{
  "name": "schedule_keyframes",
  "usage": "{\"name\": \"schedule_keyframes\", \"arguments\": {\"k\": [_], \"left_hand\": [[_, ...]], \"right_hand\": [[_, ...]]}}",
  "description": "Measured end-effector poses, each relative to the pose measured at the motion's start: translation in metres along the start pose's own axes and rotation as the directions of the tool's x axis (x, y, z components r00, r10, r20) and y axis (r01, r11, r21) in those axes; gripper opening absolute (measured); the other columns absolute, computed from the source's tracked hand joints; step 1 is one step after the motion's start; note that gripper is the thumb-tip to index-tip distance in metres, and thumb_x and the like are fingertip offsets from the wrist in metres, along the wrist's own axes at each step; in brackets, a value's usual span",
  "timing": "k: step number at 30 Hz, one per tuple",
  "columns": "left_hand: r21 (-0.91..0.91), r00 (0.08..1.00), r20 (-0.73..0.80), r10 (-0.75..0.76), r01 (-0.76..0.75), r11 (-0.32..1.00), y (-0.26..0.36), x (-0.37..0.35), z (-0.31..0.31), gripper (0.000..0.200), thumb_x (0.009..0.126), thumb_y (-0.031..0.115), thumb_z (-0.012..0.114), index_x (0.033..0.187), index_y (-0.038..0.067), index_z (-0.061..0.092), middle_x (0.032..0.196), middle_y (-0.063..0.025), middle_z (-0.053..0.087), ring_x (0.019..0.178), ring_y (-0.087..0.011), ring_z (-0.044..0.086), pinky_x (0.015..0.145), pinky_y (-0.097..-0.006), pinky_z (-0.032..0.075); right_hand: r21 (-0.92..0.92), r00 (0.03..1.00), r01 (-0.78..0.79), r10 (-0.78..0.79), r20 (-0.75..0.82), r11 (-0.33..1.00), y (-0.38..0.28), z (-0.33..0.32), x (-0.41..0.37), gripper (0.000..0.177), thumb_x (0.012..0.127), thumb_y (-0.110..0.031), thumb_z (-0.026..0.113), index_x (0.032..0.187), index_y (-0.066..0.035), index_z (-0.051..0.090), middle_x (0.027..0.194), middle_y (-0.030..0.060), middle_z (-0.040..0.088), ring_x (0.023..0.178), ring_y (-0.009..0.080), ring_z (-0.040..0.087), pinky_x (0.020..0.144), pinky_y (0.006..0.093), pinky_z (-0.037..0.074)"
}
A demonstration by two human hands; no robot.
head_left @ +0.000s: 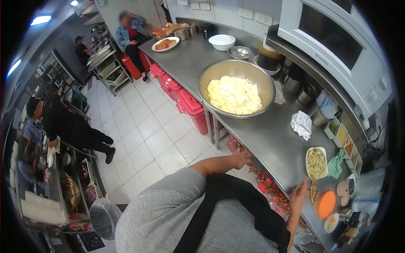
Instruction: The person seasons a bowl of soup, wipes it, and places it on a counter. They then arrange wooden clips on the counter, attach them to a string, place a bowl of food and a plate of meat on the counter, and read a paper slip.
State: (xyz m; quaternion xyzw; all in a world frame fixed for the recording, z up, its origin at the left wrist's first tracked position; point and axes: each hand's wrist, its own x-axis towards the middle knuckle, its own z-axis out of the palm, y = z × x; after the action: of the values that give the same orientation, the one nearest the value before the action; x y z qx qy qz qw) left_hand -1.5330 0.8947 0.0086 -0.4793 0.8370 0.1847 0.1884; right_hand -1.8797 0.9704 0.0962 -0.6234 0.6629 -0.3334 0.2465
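Note:
My left hand (241, 158) is at the front edge of the steel counter, beside a leafy garland (258, 172); how its fingers are bent is hard to make out. Farther right, my right hand (299, 192) is by the same edge, its fingers seeming extended, with no clear object in them. Close to it are a white dish (316, 163) of chopped yellowish food and a yellowish-brown utensil (313, 192). A large steel bowl (202, 86) holding a pale yellow shredded heap (234, 95) stands beyond my left hand.
The steel counter (253, 137) also carries folded papers (301, 125), a green cloth (336, 163), an orange lid (326, 205) and ingredient containers (341, 135). A microwave (337, 55) stands above. Red bins (190, 107) line the counter's underside. A person (67, 122) works at left.

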Motion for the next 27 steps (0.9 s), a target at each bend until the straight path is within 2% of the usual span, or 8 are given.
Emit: {"name": "schedule_keyframes", "arguments": {"k": [3,6,9,11,14,17,21,27], "left_hand": [[0.014,0.999,-0.051,0.017,-0.016,1.0,-0.003,-0.001,0.0,0.057,0.075,0.013,0.054,0.129,0.027,0.042,0.135,-0.0074,0.038,0.127,-0.0251,0.033,0.099,-0.0567,0.019],[0.018,0.998,-0.061,0.03,-0.029,0.999,-0.002,-0.006,-0.01,0.056,0.076,0.014,0.053,0.13,0.025,0.042,0.138,-0.0078,0.035,0.129,-0.0265,0.03,0.099,-0.0573,0.019],[0.069,1.0,-0.02,-0.001,0.003,0.998,0.008,0.004,-0.009,0.054,0.079,0.017,0.052,0.131,0.022,0.041,0.14,-0.0091,0.032,0.13,-0.0293,0.028,0.098,-0.0589,0.02],[0.138,0.999,-0.02,-0.033,0.036,0.99,0.018,0.007,-0.007,0.053,0.08,0.018,0.052,0.132,0.02,0.041,0.14,-0.0106,0.032,0.13,-0.0303,0.029,0.098,-0.0594,0.021],[0.148,0.977,-0.212,-0.01,0.042,0.988,0.033,0.001,0.002,0.05,0.08,0.02,0.053,0.129,0.018,0.044,0.134,-0.0122,0.038,0.126,-0.0315,0.033,0.096,-0.0604,0.024],[0.148,0.986,-0.158,-0.053,0.077,0.986,0.067,-0.012,-0.014,0.046,0.08,0.02,0.054,0.125,0.017,0.049,0.13,-0.0125,0.042,0.123,-0.0301,0.037,0.096,-0.0548,0.03],[0.041,0.991,-0.101,0.087,-0.084,0.996,0.128,-0.002,-0.014,0.041,0.077,0.018,0.057,0.118,0.012,0.054,0.127,-0.0152,0.044,0.12,-0.0296,0.041,0.094,-0.0421,0.04],[-0.045,0.978,-0.099,0.181,-0.186,0.981,0.274,0.045,0.018,0.052,0.072,0.025,0.066,0.12,0.01,0.051,0.123,-0.0147,0.047,0.116,-0.0321,0.044,0.095,-0.0423,0.038]], "right_hand": [[0.466,0.953,-0.271,0.168,0.251,0.842,-0.064,0.001,-0.023,0.053,0.077,0.007,0.049,0.127,-0.007,0.039,0.098,0.0106,0.054,0.078,0.017,0.06,0.069,0.0299,0.051],[0.621,0.901,-0.326,0.036,0.432,0.713,-0.079,0.014,-0.045,0.047,0.081,0.005,0.051,0.125,-0.006,0.039,0.09,0.0071,0.056,0.07,0.013,0.059,0.064,0.0255,0.052],[0.707,0.861,-0.392,-0.035,0.507,0.588,-0.084,0.017,-0.065,0.033,0.079,0.005,0.056,0.111,-0.001,0.048,0.081,0.0067,0.06,0.069,0.0136,0.059,0.062,0.0252,0.051],[0.716,0.84,-0.426,-0.052,0.54,0.554,-0.077,0.011,-0.072,0.021,0.078,0.005,0.057,0.098,0.0,0.053,0.076,0.0063,0.061,0.066,0.0123,0.059,0.057,0.0235,0.048],[0.676,0.803,-0.411,-0.108,0.586,0.612,-0.04,-0.006,-0.074,0.019,0.077,0.004,0.059,0.096,0.001,0.056,0.074,0.0052,0.061,0.064,0.0102,0.058,0.055,0.0223,0.046],[0.517,0.71,-0.456,-0.054,0.702,0.725,-0.023,-0.043,-0.078,0.018,0.077,0.006,0.059,0.095,0.002,0.058,0.075,0.0037,0.061,0.065,0.008,0.057,0.058,0.0204,0.045],[0.486,0.661,-0.497,-0.049,0.749,0.719,0.022,-0.091,-0.094,0.023,0.078,0.009,0.056,0.099,0.002,0.058,0.079,0.001,0.062,0.069,0.0059,0.057,0.065,0.0175,0.044],[0.421,0.731,-0.371,-0.02,0.682,0.828,0.14,-0.175,-0.132,0.019,0.079,0.003,0.061,0.098,0.002,0.061,0.086,0.0029,0.062,0.078,0.0089,0.058,0.071,0.0218,0.045]]}}
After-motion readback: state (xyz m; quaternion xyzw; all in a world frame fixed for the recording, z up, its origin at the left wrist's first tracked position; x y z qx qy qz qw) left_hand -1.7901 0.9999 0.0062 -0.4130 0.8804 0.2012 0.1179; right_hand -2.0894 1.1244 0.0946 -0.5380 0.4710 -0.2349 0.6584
